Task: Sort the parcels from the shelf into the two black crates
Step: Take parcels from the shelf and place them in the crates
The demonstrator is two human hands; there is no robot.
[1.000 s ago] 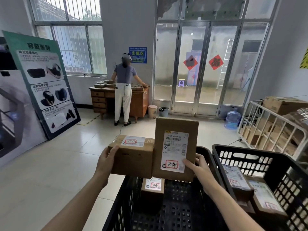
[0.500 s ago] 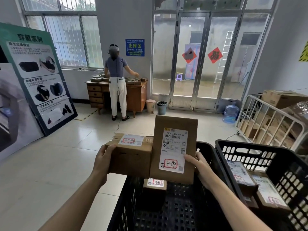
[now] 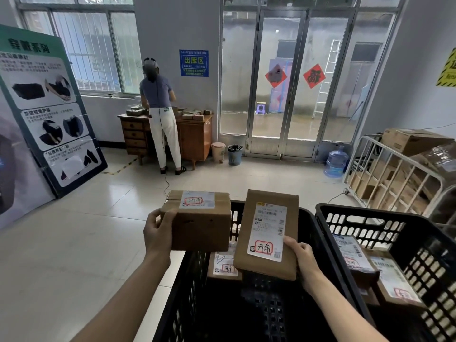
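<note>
Cardboard flat parcel stands long-axis upright in your right hand; your left hand grips a squat box level, both above the left crate, its floor mostly bare.

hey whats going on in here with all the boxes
A person is sorting parcels into two black crates. The left hand holds a chunky cardboard box above the near crate's left edge. The right hand holds a flat parcel upright over that same crate, label facing the camera. One small parcel already lies in this crate, and two more sit in the crate to the right. Another person stands at a wooden desk in the background.
</note>
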